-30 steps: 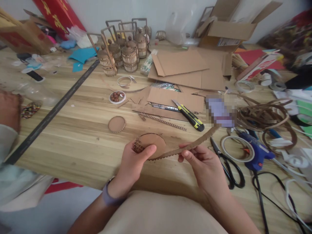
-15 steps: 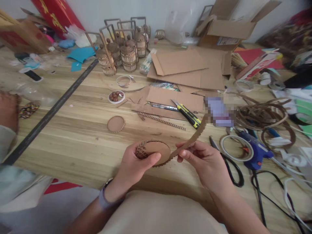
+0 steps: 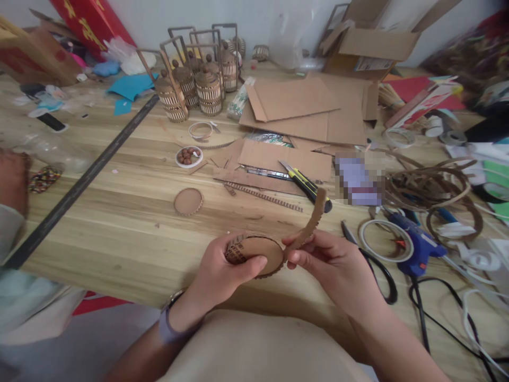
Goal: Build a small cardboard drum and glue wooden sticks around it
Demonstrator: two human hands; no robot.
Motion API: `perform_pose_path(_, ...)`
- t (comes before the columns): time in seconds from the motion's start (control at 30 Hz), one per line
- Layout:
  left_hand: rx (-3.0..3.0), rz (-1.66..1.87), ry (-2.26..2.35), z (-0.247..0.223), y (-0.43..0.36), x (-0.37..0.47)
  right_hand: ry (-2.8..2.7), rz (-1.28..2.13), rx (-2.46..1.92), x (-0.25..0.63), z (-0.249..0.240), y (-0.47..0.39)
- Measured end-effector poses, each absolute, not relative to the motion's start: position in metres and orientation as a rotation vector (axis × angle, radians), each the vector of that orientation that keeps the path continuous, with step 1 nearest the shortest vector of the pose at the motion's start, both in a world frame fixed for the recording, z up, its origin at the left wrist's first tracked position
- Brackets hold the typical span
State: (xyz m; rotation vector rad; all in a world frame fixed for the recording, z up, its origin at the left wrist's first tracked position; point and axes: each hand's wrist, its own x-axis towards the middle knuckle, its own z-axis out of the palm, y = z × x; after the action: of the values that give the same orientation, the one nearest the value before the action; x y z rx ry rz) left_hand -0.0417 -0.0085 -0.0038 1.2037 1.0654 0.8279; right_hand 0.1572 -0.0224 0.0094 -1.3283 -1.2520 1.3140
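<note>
Cardboard disc [image 3: 272, 250] sits at the lower centre of the frame, held between two hands above the near side of the desk [image 3: 119, 228]. At the far left edge another person's sleeve [image 3: 10, 225] shows, and a long black bar [image 3: 91, 171] slants across toward the upper left. Left of centre lies a smaller disc [image 3: 188, 201], with a dish of brown beads [image 3: 186, 156] beyond it. The left hand [image 3: 222, 268] grips the disc: its thumb presses flat on the face, its other fingers curl round the left side, mostly hidden. A corrugated strip [image 3: 313, 223] hugs the near rim and leaves it at the right, where the right hand [image 3: 330, 262] pinches it tightly between thumb and fingers. Compared with a second ago, that hand has drawn in beside the rim, and the free tail is shorter and steeper, now ending in front of the utility knife [image 3: 302, 185]. That suggests more of the edge is covered, with a short length left unwrapped. Farther right lie scissors [image 3: 392, 289] and a blue glue gun [image 3: 417, 245].
</note>
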Motion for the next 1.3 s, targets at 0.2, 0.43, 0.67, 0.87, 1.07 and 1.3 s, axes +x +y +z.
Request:
perform_pose_path(0.2, 1.274, 0.771, 1.054, -0.001, -0.008, -0.041, -1.421, 1.248, -1.407, 0.16, 0.012, -0.024)
perform_pose_path(0.43, 1.409, 0.651, 1.128, 0.004, -0.01, -0.042, -1.713, 1.164, -1.483, 0.163, 0.023, -0.023)
perform_pose_path(0.67, 1.557, 0.571, 1.151, 0.008, -0.007, -0.042, -1.971, 1.077, -1.469, 0.162, 0.029, -0.022)
perform_pose_path(0.87, 1.696, 0.628, 1.143, 0.007, -0.004, -0.044, -2.104, 1.111, -1.46, 0.17, 0.034, -0.019)
perform_pose_path(1.07, 1.78, 0.526, 1.169, 0.006, -0.006, -0.045, -1.952, 0.923, -1.425, 0.17, 0.034, -0.017)
perform_pose_path(1.3, 1.744, 0.475, 1.043, 0.009, -0.008, -0.041, -1.97, 0.979, -1.252, 0.153, 0.037, -0.017)
